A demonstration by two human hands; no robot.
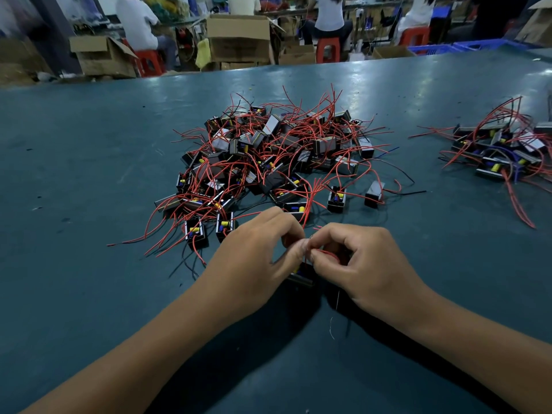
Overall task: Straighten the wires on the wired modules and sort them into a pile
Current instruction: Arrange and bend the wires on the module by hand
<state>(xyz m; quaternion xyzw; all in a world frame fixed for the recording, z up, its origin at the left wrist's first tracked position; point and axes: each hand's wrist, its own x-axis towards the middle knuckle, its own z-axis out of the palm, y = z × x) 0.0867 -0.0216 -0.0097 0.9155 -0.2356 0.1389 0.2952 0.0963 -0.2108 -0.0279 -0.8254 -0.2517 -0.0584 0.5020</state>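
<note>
Teal mat table [89, 174], scuffed, glossy under overhead light. Left hand [257, 258] and right hand [364, 264] meet at the near edge, both pinching red wire [327, 253] of one black module [301, 274] held between them, just above the mat. Tangled heap [268, 156] lies just beyond the hands; small pile [501, 150] well off to the right. Farther back: cardboard boxes [239, 37], red stools [328, 49], seated people [137, 22] facing away, blue crate [466, 46].
</note>
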